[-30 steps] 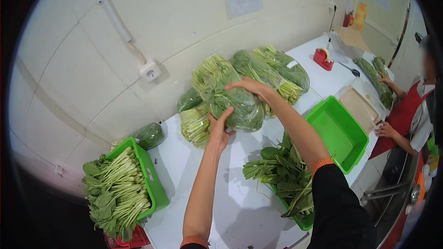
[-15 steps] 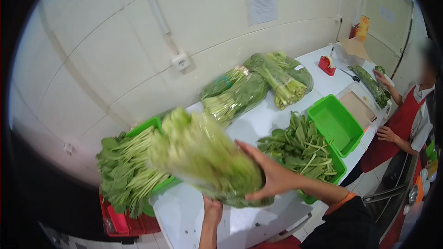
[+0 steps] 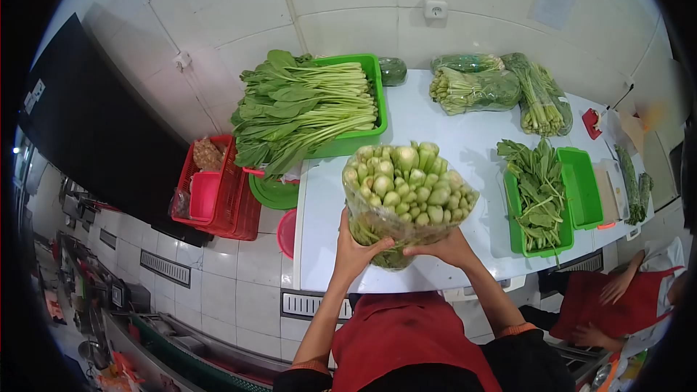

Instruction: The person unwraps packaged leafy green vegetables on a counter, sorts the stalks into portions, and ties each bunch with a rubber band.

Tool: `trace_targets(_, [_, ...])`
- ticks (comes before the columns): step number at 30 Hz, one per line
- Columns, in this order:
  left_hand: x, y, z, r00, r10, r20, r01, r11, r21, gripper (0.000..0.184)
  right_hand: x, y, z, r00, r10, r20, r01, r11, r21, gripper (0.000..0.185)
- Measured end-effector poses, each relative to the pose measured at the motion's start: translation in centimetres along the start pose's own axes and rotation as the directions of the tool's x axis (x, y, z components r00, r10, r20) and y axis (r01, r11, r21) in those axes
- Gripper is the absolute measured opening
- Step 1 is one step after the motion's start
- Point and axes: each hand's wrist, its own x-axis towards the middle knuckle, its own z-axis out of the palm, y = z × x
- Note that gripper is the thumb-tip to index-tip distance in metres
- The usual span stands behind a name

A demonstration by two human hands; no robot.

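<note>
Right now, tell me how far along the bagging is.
Probably partway. Looks done: the bagged greens toward the back of the table. In hand: one filled bag, stem ends up, between the left hand and right hand. Apparently left: the large loose heap in one green crate and the smaller heap in another.

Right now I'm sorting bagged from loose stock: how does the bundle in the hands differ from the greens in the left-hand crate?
The bagged bundle is in clear plastic; the crate greens are loose. The bundle's stem ends face up, while the crate greens lie sideways. Left hand and right hand hold the bundle; the green crate holds the greens. Both have pale green stems.
</note>
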Motion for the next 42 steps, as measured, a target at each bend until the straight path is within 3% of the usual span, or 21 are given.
trace_targets(3, [-1.1,0.4,-0.6,0.996,-0.088,0.007,0.089,0.993,-0.073,0.111,-0.5,-0.2,0.3,0.996,0.058,0.074,-0.061,0.997,0.037,0.082])
trace_targets(6, [-0.9,1.3,-1.1,0.966,0.255,-0.044,-0.251,0.965,0.081,0.119,-0.9,-0.4,0.8,0.996,0.059,0.073,-0.06,0.998,0.011,0.083])
trace_targets(7, [-1.0,2.5,-1.5,0.966,0.256,-0.029,-0.253,0.965,0.072,0.119,-1.2,-0.4,1.2,0.997,0.017,0.082,-0.016,1.0,-0.016,0.083])
trace_targets(9, [-0.6,5.7,-2.9,0.645,0.761,0.069,-0.679,0.53,0.507,0.129,-1.9,-1.3,1.9,0.999,0.011,0.05,-0.01,0.999,-0.032,0.087])
trace_targets(10, [-0.3,6.6,-3.5,0.551,0.824,0.134,-0.717,0.384,0.582,0.127,-2.0,-1.5,2.2,0.997,-0.02,0.072,0.022,1.0,-0.016,0.089])
trace_targets(11, [-0.3,6.8,-3.6,0.55,0.824,0.137,-0.719,0.383,0.58,0.127,-2.1,-1.7,2.3,0.994,-0.055,0.095,0.055,0.998,-0.001,0.091])
trace_targets(13, [-0.5,7.0,-3.7,0.801,0.582,-0.14,-0.544,0.806,0.233,0.116,-2.4,-1.5,2.6,0.987,-0.081,0.14,0.077,0.997,0.028,0.094])
trace_targets(14, [-0.6,6.8,-3.7,0.803,0.58,-0.138,-0.542,0.806,0.237,0.116,-2.5,-0.6,3.4,0.971,-0.223,0.087,0.227,0.973,-0.037,0.095])
trace_targets(17, [-1.5,5.5,-4.5,0.906,0.267,-0.327,-0.382,0.849,-0.365,0.104,-3.0,-0.8,6.6,0.838,-0.545,-0.024,0.524,0.817,-0.242,0.089])
trace_targets(20, [-0.8,4.7,-6.1,0.892,0.296,-0.343,-0.403,0.863,-0.305,0.096,-3.0,-1.6,7.7,0.726,-0.688,0.007,0.606,0.635,-0.48,0.068])
trace_targets(24, [-1.1,2.4,-9.5,0.861,0.32,-0.396,-0.436,0.865,-0.249,0.085,-2.9,1.3,9.8,0.666,-0.745,-0.039,0.475,0.464,-0.747,0.048])
trace_targets(26, [-2.5,0.5,-13.6,0.945,-0.21,-0.251,0.107,0.923,-0.37,0.06,-2.7,4.2,10.3,0.76,-0.646,0.072,0.403,0.381,-0.832,0.052])
trace_targets(27, [-3.5,-0.5,-13.8,0.935,-0.233,-0.267,0.125,0.922,-0.366,0.06,-3.1,5.7,10.9,0.841,-0.514,0.17,0.35,0.278,-0.894,0.055])
trace_targets(29, [-5.5,-1.9,-14.2,0.941,-0.137,-0.309,0.226,0.935,0.274,0.048,-3.8,7.1,11.2,0.898,-0.385,0.212,0.354,0.349,-0.868,0.062])
trace_targets(31, [-7.4,-2.2,-11.9,0.899,-0.099,-0.426,0.211,0.951,0.225,0.038,-3.9,6.7,10.2,0.841,-0.432,0.326,0.476,0.305,-0.825,0.063])
trace_targets(32, [-8.2,-2.7,-11.3,0.911,-0.001,-0.411,0.183,0.896,0.404,0.034,-4.2,5.6,9.4,0.881,-0.345,0.323,0.467,0.522,-0.714,0.059])
trace_targets(33, [-8.8,-3.0,-10.6,0.924,0.087,-0.373,0.154,0.807,0.57,0.029,-4.0,5.2,8.6,0.872,-0.339,0.354,0.487,0.523,-0.7,0.059])
trace_targets(35, [-9.2,-2.0,-8.8,0.919,0.093,-0.384,0.177,0.772,0.611,0.023,-2.8,5.0,6.8,0.844,-0.299,0.446,0.531,0.592,-0.606,0.054])
trace_targets(39, [-9.0,0.3,-6.2,0.865,0.006,-0.501,0.411,0.562,0.718,0.038,0.5,3.9,6.1,0.815,-0.331,0.475,0.574,0.57,-0.588,0.043])
trace_targets(41, [-9.1,0.3,-5.6,0.851,0.088,-0.518,0.473,0.298,0.829,0.041,2.5,3.3,7.0,0.737,-0.442,0.511,0.676,0.487,-0.553,0.04])
trace_targets(42, [-9.1,0.0,-5.5,0.835,0.118,-0.538,0.492,0.279,0.825,0.041,3.4,2.5,7.6,0.709,-0.423,0.565,0.705,0.454,-0.545,0.039])
